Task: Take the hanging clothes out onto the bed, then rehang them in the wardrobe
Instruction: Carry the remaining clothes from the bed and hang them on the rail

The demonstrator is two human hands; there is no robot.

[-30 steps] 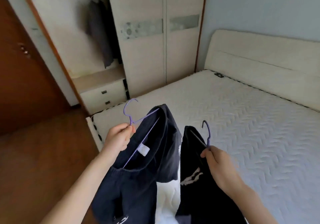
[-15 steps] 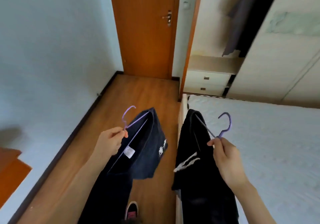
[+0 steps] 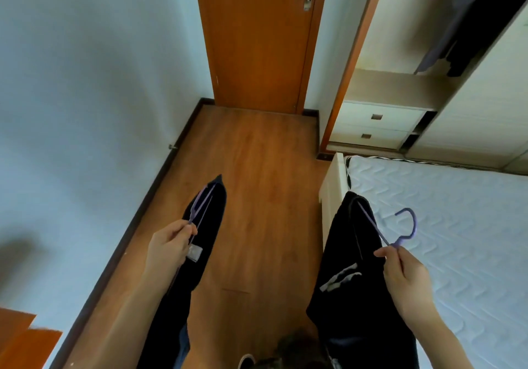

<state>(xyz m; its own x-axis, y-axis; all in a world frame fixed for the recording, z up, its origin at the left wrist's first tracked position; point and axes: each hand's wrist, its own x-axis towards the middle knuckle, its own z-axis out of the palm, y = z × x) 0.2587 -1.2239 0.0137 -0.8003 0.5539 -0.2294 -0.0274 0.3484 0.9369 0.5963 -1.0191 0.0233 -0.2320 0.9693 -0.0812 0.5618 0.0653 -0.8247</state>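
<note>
My left hand [image 3: 169, 250] pinches a purple hanger [image 3: 200, 206] that carries a dark navy garment [image 3: 200, 257] hanging over the wooden floor. My right hand [image 3: 405, 276] pinches the neck of a second purple hanger [image 3: 405, 227], its hook pointing up and right, with a dark garment bearing white marks [image 3: 347, 268] draped from it beside the bed's corner. The bed [image 3: 457, 226] with its white quilted mattress lies at the right. The open wardrobe [image 3: 400, 40] stands at the upper right, with dark clothes [image 3: 468, 20] still hanging inside.
An orange wooden door [image 3: 257, 40] is shut straight ahead. Two white drawers [image 3: 377, 126] sit at the wardrobe's base. A pale blue wall [image 3: 85, 83] runs along the left. The wooden floor [image 3: 257, 183] lies between wall and bed. A shoe tip [image 3: 247, 361] shows below.
My view has swung left from the bed toward the door and floor. Both hands have moved apart, each still holding its hanger, and the left garment has turned edge-on.
</note>
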